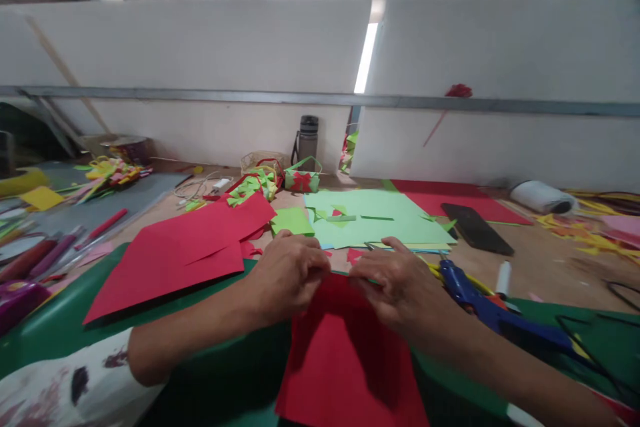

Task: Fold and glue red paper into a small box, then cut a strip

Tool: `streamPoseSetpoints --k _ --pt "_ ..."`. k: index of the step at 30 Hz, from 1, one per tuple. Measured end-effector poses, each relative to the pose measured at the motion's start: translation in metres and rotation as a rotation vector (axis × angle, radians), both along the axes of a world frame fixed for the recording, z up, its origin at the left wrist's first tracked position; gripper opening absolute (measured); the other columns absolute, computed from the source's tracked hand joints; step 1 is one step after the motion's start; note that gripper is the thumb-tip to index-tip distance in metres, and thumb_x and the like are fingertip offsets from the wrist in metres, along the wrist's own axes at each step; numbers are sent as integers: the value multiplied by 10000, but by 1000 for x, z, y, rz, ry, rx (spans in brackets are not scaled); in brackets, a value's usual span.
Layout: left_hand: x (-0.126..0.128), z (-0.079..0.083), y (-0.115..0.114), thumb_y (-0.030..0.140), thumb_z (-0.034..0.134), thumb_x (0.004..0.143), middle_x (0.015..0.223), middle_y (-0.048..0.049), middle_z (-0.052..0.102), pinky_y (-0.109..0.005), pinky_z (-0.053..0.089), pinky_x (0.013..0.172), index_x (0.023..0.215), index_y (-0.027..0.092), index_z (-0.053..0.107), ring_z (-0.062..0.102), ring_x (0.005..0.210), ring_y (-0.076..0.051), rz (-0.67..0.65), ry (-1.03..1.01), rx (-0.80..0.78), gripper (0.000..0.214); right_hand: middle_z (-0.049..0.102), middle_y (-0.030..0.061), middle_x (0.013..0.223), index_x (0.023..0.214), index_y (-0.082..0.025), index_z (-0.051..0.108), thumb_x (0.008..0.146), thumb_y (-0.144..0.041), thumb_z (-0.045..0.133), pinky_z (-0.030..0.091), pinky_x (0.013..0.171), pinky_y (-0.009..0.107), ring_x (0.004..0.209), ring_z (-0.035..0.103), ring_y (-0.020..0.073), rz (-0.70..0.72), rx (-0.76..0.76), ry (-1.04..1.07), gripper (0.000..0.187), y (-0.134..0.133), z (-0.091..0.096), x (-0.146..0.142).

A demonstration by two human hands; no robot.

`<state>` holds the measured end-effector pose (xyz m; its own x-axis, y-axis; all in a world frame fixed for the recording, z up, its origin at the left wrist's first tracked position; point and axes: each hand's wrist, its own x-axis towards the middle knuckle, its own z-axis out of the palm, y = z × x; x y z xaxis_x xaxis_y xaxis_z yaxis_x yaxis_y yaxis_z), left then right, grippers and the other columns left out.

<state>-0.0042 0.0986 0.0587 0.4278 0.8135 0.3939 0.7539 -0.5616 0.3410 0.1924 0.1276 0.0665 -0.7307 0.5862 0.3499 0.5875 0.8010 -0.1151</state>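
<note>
In the head view, any lettering on the dark bottle (309, 141) by the wall or on the blue glue gun (483, 310) is too small and blurred for me to read. My red sheet (353, 363) is plain and deep red, darkened by shadows from my hands; it widens toward me and runs out of the bottom of the view, above the green mat (225, 360) on the surface (565, 273). My left grip (290, 273) pinches its far edge near the left corner, thumb and fingers pressed together. My right grip (393, 283) appears to pinch the same edge near the right corner, though the fingertips are partly hidden; one finger lifts away from the paper. The two stand close, knuckles up, forearms slanting in from the lower corners, a stained white sleeve (95, 377) on the left one. More red sheets (180, 250) lie to my left, a light green sheet (400, 217) ahead, a dark phone (475, 228) to its right.
</note>
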Motion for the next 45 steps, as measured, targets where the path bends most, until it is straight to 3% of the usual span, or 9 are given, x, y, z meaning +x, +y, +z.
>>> streamPoseSetpoints --k 8,16,26,34,45 --pt "8 -6 2 28 484 745 729 -15 637 -286 339 704 774 168 676 561 722 -150 -84 -44 -58 239 634 -20 641 668 -190 600 753 -37 450 263 847 358 602 500 125 7 -91 16 231 -3 -11 -3" --pt "8 2 0 25 527 648 641 9 605 -220 369 568 638 151 636 533 623 -127 79 -249 -246 166 560 -27 580 594 -180 530 827 -86 409 261 711 311 543 360 111 9 59 36 279 -3 -6 -2" --pt "-1 -1 7 111 569 669 657 13 611 -206 385 545 664 138 643 531 605 -116 90 -400 -421 79 431 -52 541 571 -175 461 835 -87 407 249 687 301 533 270 104 -24 7 25 284 -5 0 0" --pt "-6 -2 12 109 505 656 639 -7 610 -215 417 542 746 113 687 541 581 -122 24 -462 -574 203 434 -75 543 568 -163 437 871 -123 444 242 739 298 522 294 80 -48 -44 63 305 -5 6 2" --pt "-6 -3 13 59 474 635 693 -26 646 -205 416 567 723 120 706 572 678 -147 11 -374 -526 256 484 -38 525 539 -170 476 812 -57 420 249 719 305 508 276 103 -48 83 -31 301 0 0 1"
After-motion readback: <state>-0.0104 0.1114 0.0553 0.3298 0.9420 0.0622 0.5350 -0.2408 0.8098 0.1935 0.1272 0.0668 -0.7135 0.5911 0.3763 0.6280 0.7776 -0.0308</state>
